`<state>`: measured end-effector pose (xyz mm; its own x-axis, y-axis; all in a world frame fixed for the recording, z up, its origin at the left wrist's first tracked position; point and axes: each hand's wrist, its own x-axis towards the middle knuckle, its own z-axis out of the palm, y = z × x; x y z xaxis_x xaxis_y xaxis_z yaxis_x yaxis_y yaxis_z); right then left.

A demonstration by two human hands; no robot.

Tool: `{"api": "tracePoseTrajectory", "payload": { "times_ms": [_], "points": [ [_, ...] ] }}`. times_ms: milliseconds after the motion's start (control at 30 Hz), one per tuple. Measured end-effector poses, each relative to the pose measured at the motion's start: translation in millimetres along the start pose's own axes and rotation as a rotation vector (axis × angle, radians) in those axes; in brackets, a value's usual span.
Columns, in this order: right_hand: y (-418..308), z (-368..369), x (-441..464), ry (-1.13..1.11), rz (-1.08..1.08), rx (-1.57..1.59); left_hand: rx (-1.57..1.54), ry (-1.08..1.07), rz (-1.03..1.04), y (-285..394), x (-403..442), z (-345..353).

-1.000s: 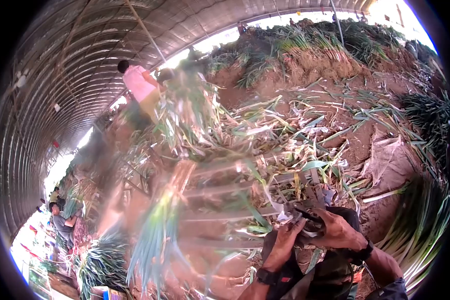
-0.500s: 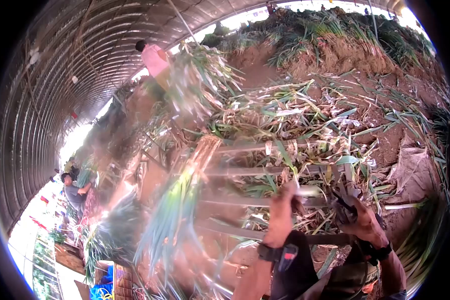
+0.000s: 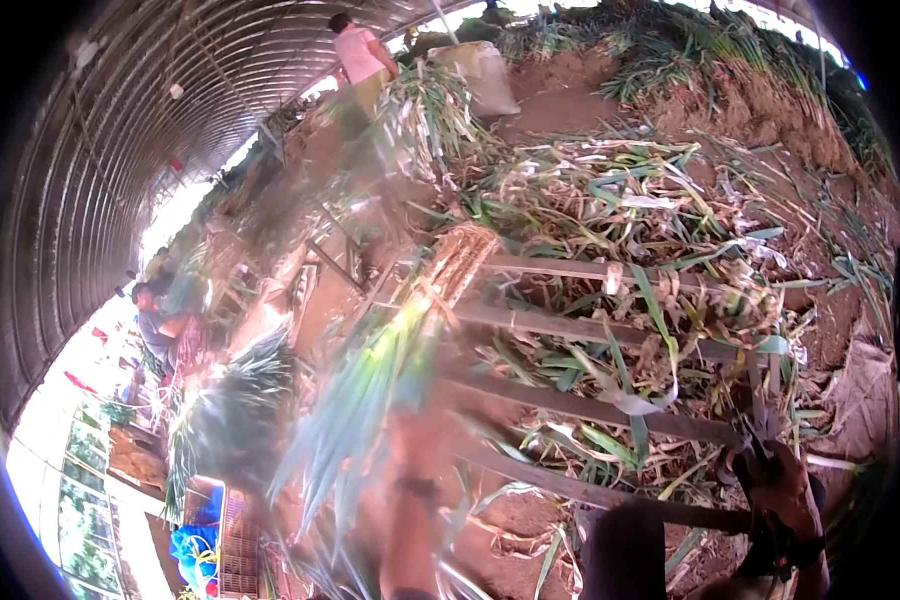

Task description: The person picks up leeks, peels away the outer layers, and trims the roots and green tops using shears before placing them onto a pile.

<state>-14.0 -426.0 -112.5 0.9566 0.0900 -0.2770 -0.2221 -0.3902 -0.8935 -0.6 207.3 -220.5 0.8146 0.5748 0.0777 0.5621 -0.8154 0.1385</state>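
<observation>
A tied bundle of green onions [image 3: 390, 345] lies on a slatted rack [image 3: 560, 400], its brown roots up and its green leaves spread down to the left. My left hand [image 3: 415, 440], smeared by motion, is at the leaves on the lower right side of the bundle; its fingers cannot be made out. My right hand [image 3: 775, 480] is wrapped round a dark tool, probably scissors [image 3: 755, 445], near the rack's right end. Both wrists carry dark bands.
Loose leaves and trimmings [image 3: 620, 200] lie behind and under the rack. Onion heaps [image 3: 740, 70] stand at the back. A person in pink [image 3: 360, 52] stands behind, another person [image 3: 155, 325] is at the left. A basket [image 3: 238, 545] is lower left, a sack [image 3: 485, 78] farther back.
My left hand has moved left from the middle of the rack to the bundle. My right hand with the dark tool is lower and farther right. The view has turned left.
</observation>
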Motion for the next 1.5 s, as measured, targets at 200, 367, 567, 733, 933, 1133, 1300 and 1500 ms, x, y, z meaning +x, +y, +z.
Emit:
{"api": "tracePoseTrajectory", "payload": {
  "times_ms": [200,367,567,733,933,1133,1300,1500],
  "points": [
    [-65,33,33,-0.229,-0.024,0.030,0.086,0.265,-0.111,-72,53,-6],
    [-72,62,61,-0.268,0.022,0.056,0.018,0.067,-0.229,-76,88,-26],
    [-50,85,76,-0.239,-0.018,0.049,0.001,-0.107,-0.292,-88,108,-22],
    [-69,97,81,-0.250,0.084,-0.004,0.001,-0.130,-0.234,-82,115,-35],
    [-38,94,90,-0.274,0.093,0.065,0.108,0.053,0.012,-85,80,3],
    [-5,76,91,-0.306,-0.086,-0.183,0.099,0.277,0.337,-55,0,36],
    [-30,87,91,-0.320,0.027,0.043,0.174,0.030,0.352,-5,-67,13],
    [46,76,92,-0.246,-0.040,-0.054,-0.136,0.348,0.223,-11,50,-39]
  ]
}}
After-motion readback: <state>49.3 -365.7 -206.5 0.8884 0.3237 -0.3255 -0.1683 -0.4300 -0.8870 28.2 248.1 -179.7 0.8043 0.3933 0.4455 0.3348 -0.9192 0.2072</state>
